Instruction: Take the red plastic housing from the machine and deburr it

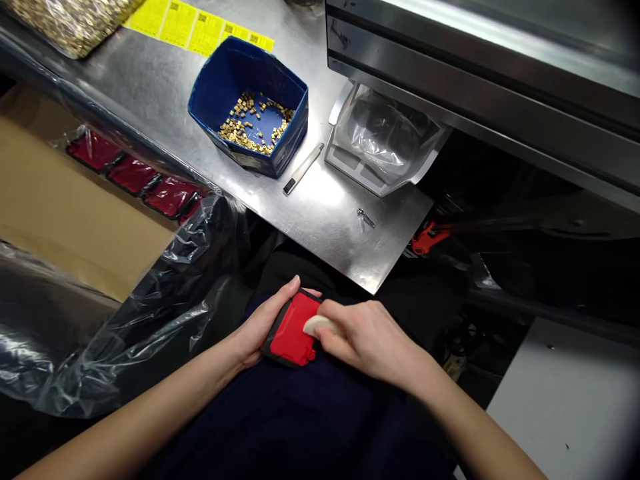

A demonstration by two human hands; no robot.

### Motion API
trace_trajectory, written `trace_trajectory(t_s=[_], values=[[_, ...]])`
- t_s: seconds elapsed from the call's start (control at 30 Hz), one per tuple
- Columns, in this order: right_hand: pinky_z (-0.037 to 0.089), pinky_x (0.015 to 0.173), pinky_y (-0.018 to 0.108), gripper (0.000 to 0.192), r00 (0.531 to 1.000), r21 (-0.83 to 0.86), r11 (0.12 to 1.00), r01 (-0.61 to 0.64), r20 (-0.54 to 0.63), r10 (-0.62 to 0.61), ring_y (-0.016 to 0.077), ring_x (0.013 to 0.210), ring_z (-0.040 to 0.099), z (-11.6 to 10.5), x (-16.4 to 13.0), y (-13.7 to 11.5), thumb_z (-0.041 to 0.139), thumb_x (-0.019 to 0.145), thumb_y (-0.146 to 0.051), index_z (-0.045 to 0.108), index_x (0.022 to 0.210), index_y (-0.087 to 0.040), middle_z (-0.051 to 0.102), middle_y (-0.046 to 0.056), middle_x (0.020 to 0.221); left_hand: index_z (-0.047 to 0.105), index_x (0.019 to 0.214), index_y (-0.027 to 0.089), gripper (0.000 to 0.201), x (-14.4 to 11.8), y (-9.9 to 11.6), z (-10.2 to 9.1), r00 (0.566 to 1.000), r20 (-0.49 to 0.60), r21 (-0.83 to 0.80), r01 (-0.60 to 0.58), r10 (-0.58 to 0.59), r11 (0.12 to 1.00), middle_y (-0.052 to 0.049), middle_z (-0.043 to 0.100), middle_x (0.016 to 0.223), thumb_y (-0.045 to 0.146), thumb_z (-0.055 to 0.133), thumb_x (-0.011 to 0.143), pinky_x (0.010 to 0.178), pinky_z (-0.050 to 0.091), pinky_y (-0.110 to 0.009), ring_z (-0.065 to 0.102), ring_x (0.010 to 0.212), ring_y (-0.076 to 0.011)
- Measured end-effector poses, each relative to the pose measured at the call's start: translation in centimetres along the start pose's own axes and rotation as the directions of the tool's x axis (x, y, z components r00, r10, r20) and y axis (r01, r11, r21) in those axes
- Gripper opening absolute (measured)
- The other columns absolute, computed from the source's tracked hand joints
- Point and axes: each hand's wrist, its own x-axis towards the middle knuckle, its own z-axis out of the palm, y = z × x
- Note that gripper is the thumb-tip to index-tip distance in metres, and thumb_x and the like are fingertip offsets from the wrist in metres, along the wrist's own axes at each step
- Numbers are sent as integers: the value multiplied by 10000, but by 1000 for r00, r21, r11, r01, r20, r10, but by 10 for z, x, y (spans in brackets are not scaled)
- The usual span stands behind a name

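Note:
Over my lap, my left hand (pixel 265 325) is closed around a red plastic part with a black rim (pixel 294 327), its thumb along the upper left edge. My right hand (pixel 357 333) pinches a small off-white pad (pixel 320 325) between thumb and fingers. The pad touches the red face near its right side. Part of the pad is hidden by my fingers, so I cannot tell its exact kind.
A metal bench carries a blue bin (pixel 283 143) of small brass pieces, a slim knife-like tool (pixel 303 169), a small metal piece (pixel 366 218) and a grey tray (pixel 360 170) with clear plastic. Left, a plastic-lined box holds cardboard (pixel 75 207) and red parts (pixel 133 175). A machine beam (pixel 475 100) overhangs.

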Motion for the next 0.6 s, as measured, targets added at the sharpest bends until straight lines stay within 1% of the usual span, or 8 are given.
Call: trace_trajectory(t_s=[0.1, 0.23, 0.27, 0.37, 0.5, 0.6], values=[[214, 573, 270, 134, 999, -11, 1000, 12, 33, -12, 124, 548, 477, -1, 1, -1, 549, 1003, -352, 619, 957, -248, 610, -46, 683, 707, 1195, 170, 576, -1, 1, 2, 1000, -16, -2, -11, 11, 1000, -127, 789, 931, 661, 604, 913, 599, 595, -282, 727, 709, -223], [215, 585, 272, 147, 1000, -17, 1000, -13, -9, 13, 132, 571, 503, -2, 2, 0, 523, 1017, -348, 637, 1016, -254, 640, -40, 718, 720, 1139, 174, 527, -2, 4, 5, 1000, -28, -16, 6, -7, 1000, -91, 768, 809, 639, 599, 925, 533, 576, -265, 679, 588, -187], [217, 587, 271, 150, 1000, -14, 1000, -14, -11, 14, 132, 575, 507, -2, 2, 1, 521, 1017, -347, 641, 1017, -256, 641, -40, 721, 724, 1126, 171, 517, -2, 4, 5, 999, -33, -16, 11, -11, 1000, -87, 764, 795, 632, 601, 927, 532, 574, -259, 677, 584, -184], [223, 587, 268, 135, 1000, 4, 1000, 8, 9, -8, 129, 578, 510, -1, 3, 2, 551, 997, -354, 645, 978, -259, 640, -42, 723, 735, 1078, 164, 486, -2, 6, 7, 998, -56, -26, 11, -12, 1000, -93, 769, 824, 610, 621, 923, 567, 585, -256, 706, 647, -198], [213, 580, 265, 134, 998, 9, 999, -39, -43, 39, 128, 575, 514, 1, 2, 1, 548, 1010, -354, 636, 995, -255, 633, -47, 705, 744, 1004, 156, 464, -1, 8, 7, 998, -23, -36, 49, -50, 998, -85, 757, 770, 599, 636, 916, 532, 573, -258, 673, 583, -182], [203, 570, 269, 172, 1000, -19, 1000, -25, -19, 25, 125, 559, 512, 3, 2, -1, 537, 1017, -382, 630, 953, -252, 624, -49, 682, 745, 995, 165, 432, 1, 9, 7, 998, -51, -37, 43, -45, 998, -86, 768, 803, 579, 658, 908, 557, 581, -261, 701, 636, -200]])
